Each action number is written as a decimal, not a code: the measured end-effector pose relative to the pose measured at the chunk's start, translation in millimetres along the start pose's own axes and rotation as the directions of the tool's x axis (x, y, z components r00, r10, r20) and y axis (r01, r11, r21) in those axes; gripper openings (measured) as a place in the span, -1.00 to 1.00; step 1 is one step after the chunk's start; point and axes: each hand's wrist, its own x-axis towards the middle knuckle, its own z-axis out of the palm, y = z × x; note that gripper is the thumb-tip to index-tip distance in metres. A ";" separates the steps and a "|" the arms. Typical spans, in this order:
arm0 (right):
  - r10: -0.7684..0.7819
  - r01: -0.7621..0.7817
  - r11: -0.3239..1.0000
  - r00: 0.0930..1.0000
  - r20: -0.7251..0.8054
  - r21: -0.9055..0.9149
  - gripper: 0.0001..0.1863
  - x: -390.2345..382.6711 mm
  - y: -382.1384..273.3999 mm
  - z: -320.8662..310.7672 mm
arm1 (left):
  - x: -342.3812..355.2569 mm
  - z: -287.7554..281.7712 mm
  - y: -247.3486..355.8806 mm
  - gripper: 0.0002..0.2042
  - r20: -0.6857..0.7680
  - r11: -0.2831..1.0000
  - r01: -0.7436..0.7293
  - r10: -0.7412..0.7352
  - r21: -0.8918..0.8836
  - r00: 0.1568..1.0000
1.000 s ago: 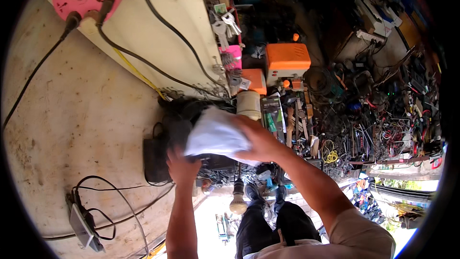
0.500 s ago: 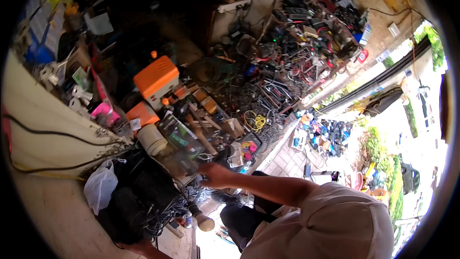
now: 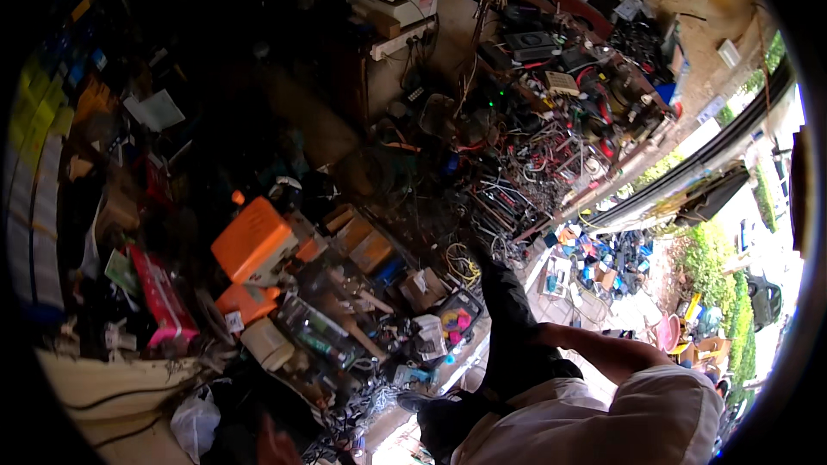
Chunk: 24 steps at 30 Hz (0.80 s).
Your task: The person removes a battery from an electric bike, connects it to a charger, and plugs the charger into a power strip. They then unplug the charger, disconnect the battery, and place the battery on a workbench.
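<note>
My right hand [image 3: 543, 336] is at the knee of my dark trousers [image 3: 510, 310], with the forearm bent back from my white sleeve. Its fingers are lost against the dark cloth. Low in the picture, my left hand [image 3: 276, 444] is dim and smeared, beside a dark heap and a white plastic bag [image 3: 196, 422]. Whether it holds anything is not visible. Between my hands lie a clear plastic package [image 3: 319, 331], a cream round container [image 3: 267, 343] and a tangle of grey cables [image 3: 366, 405].
An orange-topped machine [image 3: 251, 241] stands among boxes at centre left. Tools and metal parts [image 3: 508, 202] crowd a bench farther back. A coil of yellow cable [image 3: 463, 265] lies near the doorway. Outside, small goods [image 3: 603, 263] cover the paving beside green bushes [image 3: 711, 263].
My right hand has drawn back from the clutter to my knee. One leg now extends farther toward the doorway. The view has shifted, and my left hand appears higher in it.
</note>
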 end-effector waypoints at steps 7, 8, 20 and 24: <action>-0.544 0.545 0.358 0.782 0.304 -0.759 -0.58 151.0 -21.4 -124.5 | 279.6 190.1 98.3 -0.25 0.084 0.943 0.150 -0.182 0.296 0.980; -0.566 0.592 0.360 0.753 0.335 -0.722 -0.60 170.8 4.9 -128.3 | 300.3 217.0 86.0 -0.23 0.060 0.862 0.215 -0.271 0.458 0.961; -0.058 0.593 0.554 0.727 0.684 -0.584 -0.57 305.0 -122.5 -293.7 | 311.7 273.5 54.3 -0.75 -0.025 0.497 0.453 -0.653 0.740 0.757; -0.293 0.316 0.797 0.947 0.129 -0.515 -0.38 438.2 -220.5 -380.9 | 350.6 317.4 78.7 -0.49 0.064 0.585 0.505 -0.691 0.635 0.720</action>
